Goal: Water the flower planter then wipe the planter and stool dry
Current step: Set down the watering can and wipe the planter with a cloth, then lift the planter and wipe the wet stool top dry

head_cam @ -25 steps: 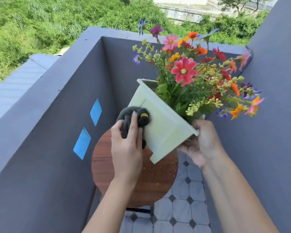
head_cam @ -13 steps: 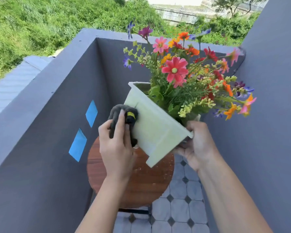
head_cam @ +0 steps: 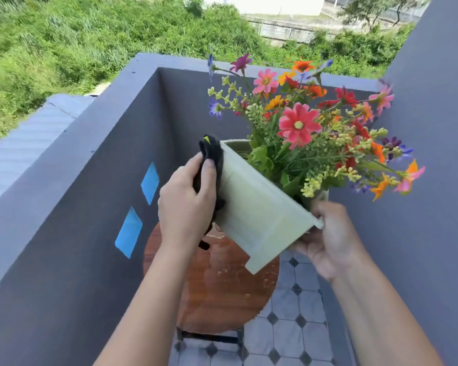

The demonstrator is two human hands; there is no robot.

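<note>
A pale green rectangular planter (head_cam: 257, 210) full of colourful flowers (head_cam: 299, 125) is held tilted in the air above a round wooden stool (head_cam: 222, 294). My right hand (head_cam: 328, 239) grips the planter's near right end from below. My left hand (head_cam: 188, 204) presses a dark grey cloth (head_cam: 212, 154) against the planter's left end, near the top rim. Water drops and a wet sheen show on the stool's top.
Grey balcony walls (head_cam: 72, 233) close in on the left, back and right, with two blue tape patches (head_cam: 128, 232) on the left wall. Grey tiled floor (head_cam: 288, 336) lies under the stool. Green bushes spread beyond the wall.
My left hand has slid the cloth up the planter's left end to the rim. The planter stays tilted in my right hand.
</note>
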